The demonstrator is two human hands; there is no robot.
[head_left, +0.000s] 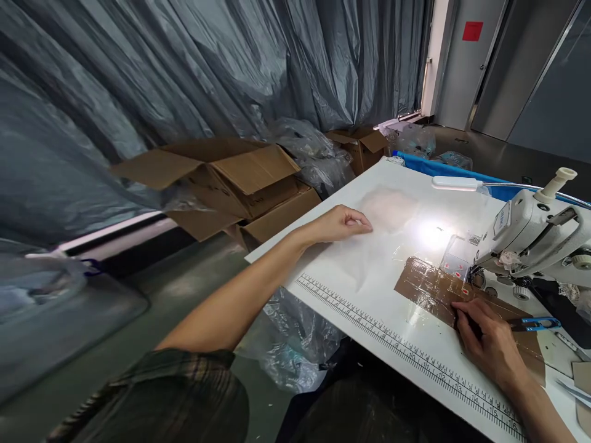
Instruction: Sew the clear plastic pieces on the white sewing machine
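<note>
My left hand (339,223) is above the white table, its thumb and fingertips pinched together. A sheer, pale fabric (390,206) lies by those fingertips and appears to be caught in the pinch; its faint edge hangs towards the ruler marks. On a brown cardboard piece (427,289) rests my right hand (489,338), with thumb and forefinger tips close together at the board's front edge. What they hold, if anything, is too small to make out. Blue thread snips (540,323) lie just beyond the right knuckles, partly hidden. The sewing machine (530,234) stands behind that hand.
A bright lamp (457,183) lights the tabletop (286,252). Printed ruler marks (410,351) run along the front edge. Open cardboard boxes (249,178) and clear plastic bags (309,154) sit beyond the left edge, before a grey curtain (207,67). Scissors (572,391) lie far right.
</note>
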